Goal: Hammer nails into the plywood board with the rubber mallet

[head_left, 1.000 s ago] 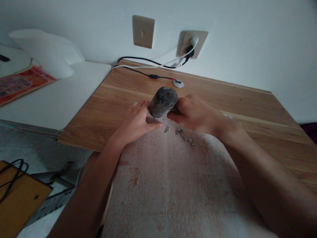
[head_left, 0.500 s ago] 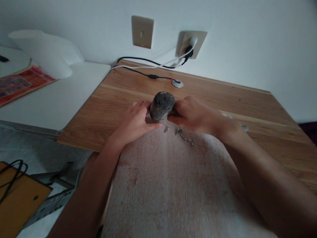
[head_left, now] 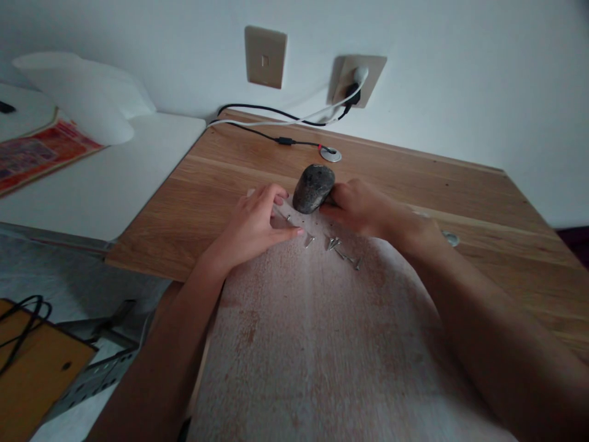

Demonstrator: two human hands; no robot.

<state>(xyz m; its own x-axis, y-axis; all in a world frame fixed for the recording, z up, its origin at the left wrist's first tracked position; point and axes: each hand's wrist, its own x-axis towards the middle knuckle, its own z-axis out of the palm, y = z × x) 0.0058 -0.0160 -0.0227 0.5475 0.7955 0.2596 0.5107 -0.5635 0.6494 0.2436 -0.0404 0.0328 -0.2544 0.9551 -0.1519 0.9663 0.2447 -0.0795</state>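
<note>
Our right fingers [head_left: 337, 210] clasp the pitted hammer [head_left: 314, 189]; our left fingers [head_left: 270, 195], parted, flank a nail [head_left: 288, 218] on the grainy board [head_left: 299, 331], near its edge.

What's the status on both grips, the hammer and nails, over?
Right grip closed on hammer, head over board. Left grip spread on board, near one nail. Loose nails close by, possibly in the way.

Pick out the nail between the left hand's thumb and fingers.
The leftmost nail, within the curve of the left hand; the other nails lie farther right, outside that curve.
</note>
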